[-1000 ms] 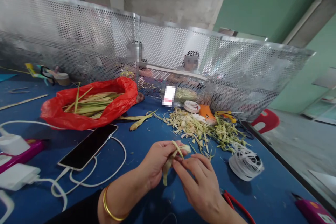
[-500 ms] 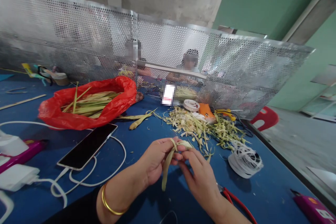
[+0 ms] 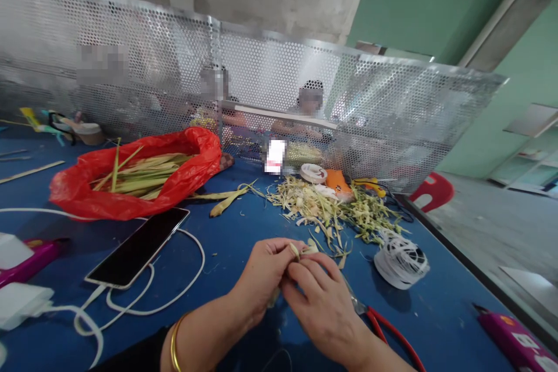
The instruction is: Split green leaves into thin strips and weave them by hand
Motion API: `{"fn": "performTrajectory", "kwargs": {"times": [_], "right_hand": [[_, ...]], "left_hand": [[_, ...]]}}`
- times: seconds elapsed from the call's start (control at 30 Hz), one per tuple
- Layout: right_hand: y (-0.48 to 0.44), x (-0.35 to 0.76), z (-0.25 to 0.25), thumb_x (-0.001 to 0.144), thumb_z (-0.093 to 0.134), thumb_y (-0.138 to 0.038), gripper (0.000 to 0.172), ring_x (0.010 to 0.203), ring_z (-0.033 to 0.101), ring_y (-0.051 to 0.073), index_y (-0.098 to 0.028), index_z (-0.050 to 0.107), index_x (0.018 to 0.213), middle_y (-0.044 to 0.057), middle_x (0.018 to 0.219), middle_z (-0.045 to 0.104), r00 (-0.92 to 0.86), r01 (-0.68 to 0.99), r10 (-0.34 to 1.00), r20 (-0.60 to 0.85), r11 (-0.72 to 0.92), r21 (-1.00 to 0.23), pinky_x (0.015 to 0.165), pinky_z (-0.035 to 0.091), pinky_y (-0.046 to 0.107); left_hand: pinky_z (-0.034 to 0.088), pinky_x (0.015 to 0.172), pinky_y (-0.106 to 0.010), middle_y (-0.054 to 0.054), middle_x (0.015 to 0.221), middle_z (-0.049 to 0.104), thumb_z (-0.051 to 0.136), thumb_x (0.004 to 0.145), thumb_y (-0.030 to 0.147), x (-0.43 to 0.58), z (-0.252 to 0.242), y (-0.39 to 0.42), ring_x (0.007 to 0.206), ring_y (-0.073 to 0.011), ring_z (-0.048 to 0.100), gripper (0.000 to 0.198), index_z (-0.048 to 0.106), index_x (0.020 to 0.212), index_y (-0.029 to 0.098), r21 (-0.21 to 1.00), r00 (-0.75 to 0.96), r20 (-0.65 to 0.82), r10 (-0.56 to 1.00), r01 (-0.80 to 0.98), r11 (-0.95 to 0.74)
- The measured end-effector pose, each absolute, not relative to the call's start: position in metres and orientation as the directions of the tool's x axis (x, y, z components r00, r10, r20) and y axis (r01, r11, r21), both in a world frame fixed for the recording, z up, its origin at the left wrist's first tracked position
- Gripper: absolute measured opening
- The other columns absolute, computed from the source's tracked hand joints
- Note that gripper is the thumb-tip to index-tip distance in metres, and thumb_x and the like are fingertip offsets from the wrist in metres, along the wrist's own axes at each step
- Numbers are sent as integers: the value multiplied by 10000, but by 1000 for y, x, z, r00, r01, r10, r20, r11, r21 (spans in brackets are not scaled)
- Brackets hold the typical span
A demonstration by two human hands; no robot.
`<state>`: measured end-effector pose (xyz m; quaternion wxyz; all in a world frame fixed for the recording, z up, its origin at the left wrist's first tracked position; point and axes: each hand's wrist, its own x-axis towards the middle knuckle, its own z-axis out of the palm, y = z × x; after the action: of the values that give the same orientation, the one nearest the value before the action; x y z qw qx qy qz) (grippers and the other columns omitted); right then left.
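Observation:
Over the blue table, my left hand (image 3: 264,273) pinches a pale strip of plant leaf (image 3: 310,246) between thumb and forefinger. My right hand (image 3: 320,293) is closed on the same leaf strip from the right, its fingertips meeting those of the left. Only short pieces of the strip show at the fingertips; the rest is mostly hidden by my hands. Just behind my right wrist lie red-handled pliers (image 3: 383,325). Beyond the hands is a heap of leaf scraps (image 3: 314,203).
A red plastic bag (image 3: 131,186) of long leaves stands left, behind a phone (image 3: 139,250) with a white cable. A white strip roll (image 3: 401,261) and a purple tool (image 3: 514,337) lie right. A perforated metal screen (image 3: 279,87) borders the back, with people behind it.
My right hand has turned and closed in over the strip. The strip's long hanging end, plain before, is now mostly covered. The view has shifted slightly.

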<state>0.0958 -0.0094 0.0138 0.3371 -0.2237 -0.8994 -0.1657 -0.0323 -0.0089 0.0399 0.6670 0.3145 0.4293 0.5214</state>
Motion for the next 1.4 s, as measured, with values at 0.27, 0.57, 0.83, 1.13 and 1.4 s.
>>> {"fn": "performTrajectory", "kwargs": {"times": [0.27, 0.57, 0.83, 1.13, 1.4], "right_hand": [[3, 109, 15, 908, 438, -197, 132, 737, 568, 172, -205, 547, 834, 37, 782, 607, -190, 568, 673, 715, 670, -479, 677, 438, 304], [4, 108, 13, 915, 448, -229, 168, 691, 555, 176, -217, 523, 766, 4, 688, 596, -222, 718, 713, 665, 580, -383, 696, 411, 302], [4, 106, 15, 942, 394, -336, 242, 591, 559, 140, -213, 509, 769, -8, 649, 594, -207, 532, 860, 467, 500, -683, 540, 434, 231], [2, 105, 15, 896, 465, -419, 248, 441, 489, 105, -188, 552, 910, -29, 573, 561, -116, 287, 959, 257, 280, -916, 432, 406, 209], [13, 101, 19, 756, 630, -440, 301, 300, 379, 49, -175, 505, 690, -76, 476, 494, -146, -95, 983, -116, -130, -987, 309, 291, 172]], "left_hand": [[468, 540, -236, -41, 589, 667, 681, 686, 408, -38, 39, -4, 490, -123, 587, 287, 689, 718, 123, 935, 36, -198, 980, -292, 200], [478, 537, -237, -36, 595, 655, 667, 690, 382, -38, 38, -4, 495, -115, 570, 259, 683, 729, 127, 937, -17, -166, 986, -314, 152], [483, 545, -247, -43, 596, 673, 682, 659, 391, -37, 41, -3, 504, -132, 590, 269, 681, 708, 127, 946, -75, -139, 987, -306, 110], [467, 531, -223, -11, 578, 621, 625, 722, 381, -39, 38, -5, 474, -101, 565, 256, 643, 732, 126, 919, 133, -258, 957, -271, 285], [473, 559, -219, -29, 637, 648, 646, 744, 358, -42, 34, -1, 511, -97, 574, 257, 651, 819, 112, 926, 121, -243, 963, -266, 267]]}}
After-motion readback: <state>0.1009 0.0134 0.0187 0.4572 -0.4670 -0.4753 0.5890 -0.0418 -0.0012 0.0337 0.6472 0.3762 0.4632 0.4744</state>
